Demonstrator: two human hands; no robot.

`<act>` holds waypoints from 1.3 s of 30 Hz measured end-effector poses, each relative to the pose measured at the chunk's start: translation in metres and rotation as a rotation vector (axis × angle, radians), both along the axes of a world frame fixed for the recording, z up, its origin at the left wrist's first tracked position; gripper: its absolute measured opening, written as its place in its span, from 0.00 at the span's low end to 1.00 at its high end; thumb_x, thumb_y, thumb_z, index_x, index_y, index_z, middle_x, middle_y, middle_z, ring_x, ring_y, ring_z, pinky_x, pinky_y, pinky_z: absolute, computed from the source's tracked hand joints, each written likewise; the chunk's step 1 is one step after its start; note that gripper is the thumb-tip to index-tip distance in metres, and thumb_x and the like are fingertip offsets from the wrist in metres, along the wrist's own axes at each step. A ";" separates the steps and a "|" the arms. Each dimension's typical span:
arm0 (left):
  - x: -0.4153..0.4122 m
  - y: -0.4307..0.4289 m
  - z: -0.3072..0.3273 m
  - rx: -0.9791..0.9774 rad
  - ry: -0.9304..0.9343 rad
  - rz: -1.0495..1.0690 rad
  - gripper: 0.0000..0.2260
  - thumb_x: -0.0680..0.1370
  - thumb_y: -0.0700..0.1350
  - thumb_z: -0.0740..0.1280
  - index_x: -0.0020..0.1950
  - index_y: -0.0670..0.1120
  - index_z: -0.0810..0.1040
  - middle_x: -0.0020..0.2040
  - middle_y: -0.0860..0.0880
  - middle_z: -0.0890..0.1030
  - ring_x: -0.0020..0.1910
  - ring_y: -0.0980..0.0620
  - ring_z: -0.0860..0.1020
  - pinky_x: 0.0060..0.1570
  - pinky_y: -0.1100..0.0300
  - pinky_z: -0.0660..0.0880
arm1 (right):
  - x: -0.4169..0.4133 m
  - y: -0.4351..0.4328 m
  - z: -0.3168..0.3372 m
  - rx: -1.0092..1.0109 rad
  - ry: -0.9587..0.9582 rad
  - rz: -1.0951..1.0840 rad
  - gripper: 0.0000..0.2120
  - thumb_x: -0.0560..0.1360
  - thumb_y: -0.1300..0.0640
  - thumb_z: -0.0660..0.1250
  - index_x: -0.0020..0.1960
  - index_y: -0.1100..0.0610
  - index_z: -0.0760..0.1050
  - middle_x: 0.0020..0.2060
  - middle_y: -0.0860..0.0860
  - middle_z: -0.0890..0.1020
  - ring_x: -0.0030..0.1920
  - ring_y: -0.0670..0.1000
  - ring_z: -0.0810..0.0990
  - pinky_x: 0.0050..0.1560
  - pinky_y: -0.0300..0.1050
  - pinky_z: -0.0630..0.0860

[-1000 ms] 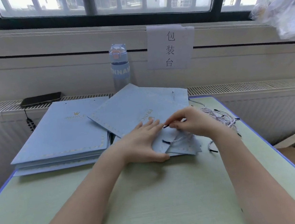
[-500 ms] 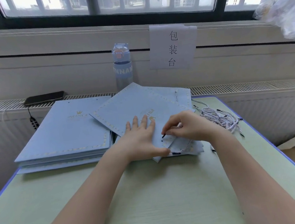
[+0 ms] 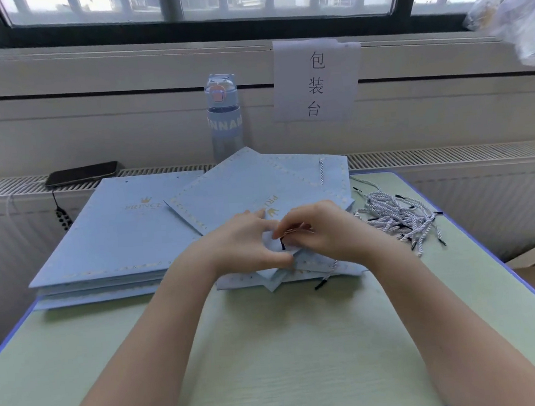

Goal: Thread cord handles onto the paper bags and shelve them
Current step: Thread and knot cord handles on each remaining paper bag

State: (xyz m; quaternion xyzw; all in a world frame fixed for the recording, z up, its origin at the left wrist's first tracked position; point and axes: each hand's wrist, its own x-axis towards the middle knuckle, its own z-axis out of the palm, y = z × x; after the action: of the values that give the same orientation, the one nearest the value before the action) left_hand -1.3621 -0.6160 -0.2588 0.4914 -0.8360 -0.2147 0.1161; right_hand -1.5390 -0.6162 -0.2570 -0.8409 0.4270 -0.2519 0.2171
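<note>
a light blue paper bag (image 3: 237,195) lies flat and turned at an angle on the far half of the pale green table (image 3: 271,346), on top of at least one more flat bag. its near corner sits between the two hands. the left hand (image 3: 243,243) rests on that corner with its fingers fairly straight, pressing the paper down; the thumb reaches along the near edge. the right hand (image 3: 326,233) is curled, and its fingertips pinch a twisted white cord (image 3: 289,231) just above the bag's corner — the cord's black tip points down at the paper, touching or nearly touching it, i cannot tell which. another black cord tip pokes out under the right wrist, past the bags' near edge.

left of the hands is a stack of bags (image 3: 114,231), same blue, with a gold crown mark on top. right of the hands, near the table's right edge, lies a loose pile of cords (image 3: 398,218) — white, with black tips.

behind the bags a water bottle (image 3: 223,116) stands upright against the wall. a dark phone (image 3: 81,174) lies on the ledge to its left, and a paper sign (image 3: 315,80) hangs to its right.
</note>
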 end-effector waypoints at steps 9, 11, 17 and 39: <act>0.002 0.033 0.000 -0.302 -0.411 0.104 0.10 0.74 0.47 0.60 0.34 0.44 0.67 0.33 0.48 0.69 0.34 0.49 0.69 0.29 0.60 0.62 | 0.011 -0.001 -0.010 0.049 -0.083 0.057 0.08 0.72 0.67 0.69 0.43 0.56 0.84 0.39 0.47 0.83 0.41 0.45 0.79 0.46 0.37 0.74; 0.015 0.043 -0.006 -0.262 -0.409 0.060 0.05 0.74 0.44 0.59 0.42 0.44 0.72 0.42 0.50 0.73 0.38 0.51 0.70 0.29 0.59 0.63 | 0.020 0.000 -0.015 -0.014 -0.029 0.071 0.08 0.73 0.66 0.68 0.44 0.56 0.84 0.40 0.48 0.83 0.42 0.45 0.78 0.45 0.37 0.73; 0.047 0.050 -0.031 -0.433 0.176 0.119 0.15 0.67 0.49 0.58 0.35 0.43 0.81 0.30 0.44 0.78 0.27 0.50 0.71 0.32 0.52 0.75 | 0.033 0.002 -0.024 -0.091 -0.098 0.039 0.06 0.74 0.64 0.69 0.46 0.58 0.84 0.40 0.49 0.83 0.38 0.43 0.75 0.43 0.26 0.67; 0.045 0.060 -0.026 -0.275 0.639 0.447 0.15 0.73 0.37 0.70 0.36 0.58 0.82 0.28 0.61 0.81 0.29 0.64 0.75 0.36 0.64 0.75 | 0.033 0.011 -0.009 0.036 0.030 0.089 0.14 0.79 0.59 0.61 0.61 0.51 0.78 0.52 0.42 0.76 0.55 0.43 0.73 0.52 0.28 0.67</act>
State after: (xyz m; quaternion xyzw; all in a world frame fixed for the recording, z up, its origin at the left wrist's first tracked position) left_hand -1.3168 -0.5563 -0.2851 0.5496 -0.6515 -0.2120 0.4781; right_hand -1.5060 -0.6048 -0.2659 -0.8586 0.3970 -0.2216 0.2368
